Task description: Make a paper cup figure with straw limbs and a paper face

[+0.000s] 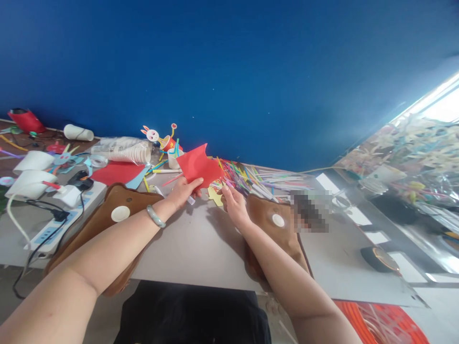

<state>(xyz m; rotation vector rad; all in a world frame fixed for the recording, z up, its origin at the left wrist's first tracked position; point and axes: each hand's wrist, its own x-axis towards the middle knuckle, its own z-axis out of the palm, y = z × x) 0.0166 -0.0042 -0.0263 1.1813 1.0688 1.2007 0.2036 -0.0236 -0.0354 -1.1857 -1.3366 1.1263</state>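
Observation:
My left hand [188,191], with a pale bangle at the wrist, grips a sheet of red paper [201,167] by its lower left edge, thumb on top. The sheet is held up above the table, and its upper edge is cut unevenly. My right hand [234,203] is closed at the paper's lower right corner. What lies between its fingers is too small to make out. A yellow paper piece [215,196] shows between the two hands, just under the red sheet. Behind the sheet stands a white paper cup [175,159] with colourful strips in it.
Brown cushions [124,224] flank the work spot on the table. Left are a power strip [64,215] with cables, tape rolls, stacked paper cups [129,152] and a rabbit craft [152,134]. Colourful pipe cleaners [258,179] lie along the blue wall. A dark round object [380,259] sits right.

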